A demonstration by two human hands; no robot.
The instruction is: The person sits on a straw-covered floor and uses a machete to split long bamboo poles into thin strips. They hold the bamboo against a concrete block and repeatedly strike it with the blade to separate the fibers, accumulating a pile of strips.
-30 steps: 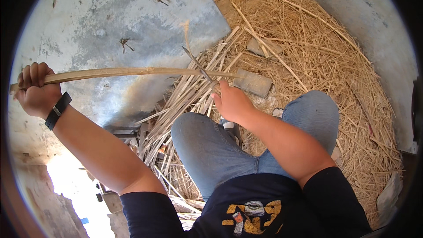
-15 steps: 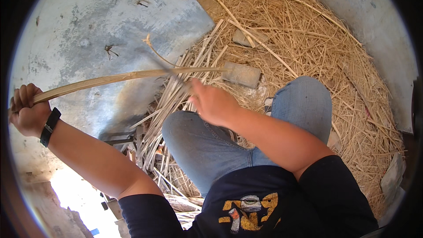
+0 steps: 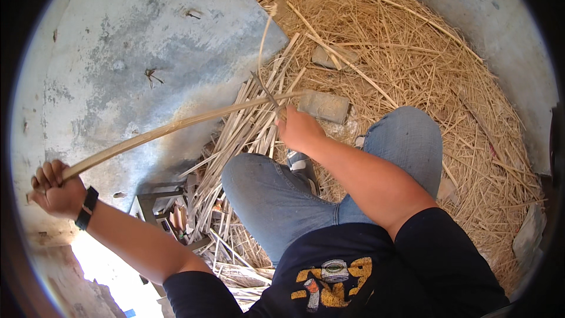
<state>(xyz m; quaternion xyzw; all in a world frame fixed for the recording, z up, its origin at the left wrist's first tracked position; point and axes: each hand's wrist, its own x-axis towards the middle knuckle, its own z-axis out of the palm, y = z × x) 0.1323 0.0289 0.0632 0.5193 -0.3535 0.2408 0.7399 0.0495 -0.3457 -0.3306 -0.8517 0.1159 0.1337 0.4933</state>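
My left hand [image 3: 59, 188] is wrapped round the near left end of a long, slightly curved bamboo strip [image 3: 170, 126]. The strip runs rightward and rises to a far end by a grey brick [image 3: 323, 106]. My right hand [image 3: 297, 128] grips the handle of a knife [image 3: 266, 90], whose dark blade lies across the strip near that far end. A thin curled sliver [image 3: 262, 38] stands up from beside the blade, away from me. Whether the strip's tip rests on the brick I cannot tell.
Pale shavings [image 3: 412, 53] cover the floor to the right, with a second brick [image 3: 334, 56] among them. Split strips [image 3: 229, 141] lie in a heap left of my knees [image 3: 406, 141]. A worn blue-grey wall [image 3: 118, 70] stands at the left; another wall [image 3: 494, 6] curves at the right.
My left hand has come lower and a little to the right, tilting the strip. My right hand and the knife have moved right along it, and the sliver has swung up and right.
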